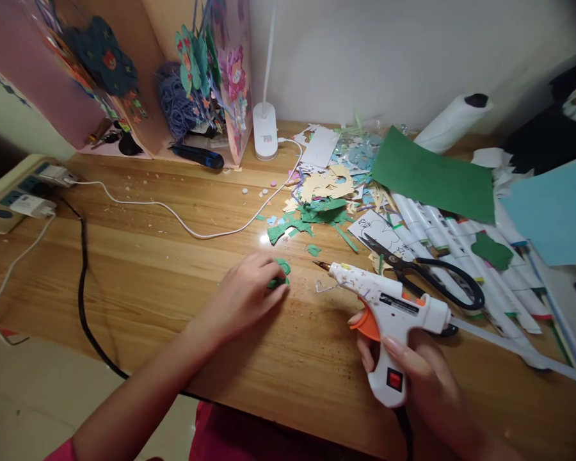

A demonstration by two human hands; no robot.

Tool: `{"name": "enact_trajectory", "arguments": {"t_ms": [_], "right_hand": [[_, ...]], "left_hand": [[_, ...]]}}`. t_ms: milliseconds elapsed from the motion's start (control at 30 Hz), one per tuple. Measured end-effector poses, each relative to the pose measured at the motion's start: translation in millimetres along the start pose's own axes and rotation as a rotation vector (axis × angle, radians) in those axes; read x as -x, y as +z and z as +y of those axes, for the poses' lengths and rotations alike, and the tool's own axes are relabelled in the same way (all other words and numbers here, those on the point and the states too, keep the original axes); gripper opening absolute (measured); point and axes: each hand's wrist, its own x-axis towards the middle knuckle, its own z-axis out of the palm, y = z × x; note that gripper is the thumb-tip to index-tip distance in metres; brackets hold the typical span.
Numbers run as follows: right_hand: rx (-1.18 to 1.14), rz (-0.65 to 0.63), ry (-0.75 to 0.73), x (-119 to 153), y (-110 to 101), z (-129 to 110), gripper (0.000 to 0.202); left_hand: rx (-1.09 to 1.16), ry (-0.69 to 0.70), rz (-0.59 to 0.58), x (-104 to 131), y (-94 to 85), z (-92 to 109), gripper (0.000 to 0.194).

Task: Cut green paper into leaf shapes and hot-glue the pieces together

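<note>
My right hand [427,378] is wrapped round the grip of a white hot glue gun [388,307] with an orange trigger and a red switch. The gun's brown nozzle points left over the wooden table, and a long white glue stick [504,346] trails out of its rear. My left hand [249,291] rests on the table, its fingers closed at a small green paper cutout [282,272] that they partly cover. Between this hand and the scrap heap lies a small green paper scrap [313,250]. Beyond the gun are black-handled scissors [427,269].
Paper scraps [326,186] are heaped at the back. Markers [461,256] lie on the right, partly under a green sheet [434,173]. A white cable [173,211] crosses from a power strip [9,198] to a lamp base [265,131]. A blue cutter [199,155] lies by the pink shelf [148,137].
</note>
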Motion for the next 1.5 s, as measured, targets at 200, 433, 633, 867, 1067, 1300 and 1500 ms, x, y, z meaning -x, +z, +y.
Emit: {"name": "enact_trajectory", "arguments": {"t_ms": [200,433,633,867,1067,1300,1500], "right_hand": [[-0.043,0.056,0.020,2.6,1.9,-3.2,0.042],[-0.042,-0.015,-0.054,-1.4,-4.8,7.1,0.042],[0.048,-0.021,-0.069,-3.6,-9.2,5.5,0.046],[0.039,-0.012,-0.064,-4.3,-7.1,2.6,0.039],[0.004,-0.028,-0.031,-4.5,-6.6,2.2,0.039],[0.013,-0.040,-0.052,-3.2,-9.3,6.4,0.039],[0.035,-0.068,-0.024,-4.1,-6.9,4.7,0.041]], "left_hand": [[-0.155,-0.019,0.028,0.9,7.1,4.3,0.011],[-0.119,-0.020,0.015,3.6,4.3,5.2,0.009],[-0.155,-0.017,0.013,6.6,4.8,8.5,0.008],[-0.074,-0.026,0.012,6.6,4.4,4.3,0.011],[-0.006,0.000,0.003,9.8,3.6,-0.9,0.007],[0.024,0.031,0.010,9.8,2.5,-3.4,0.007],[0.093,0.020,0.032,9.0,2.4,-4.1,0.010]]}}
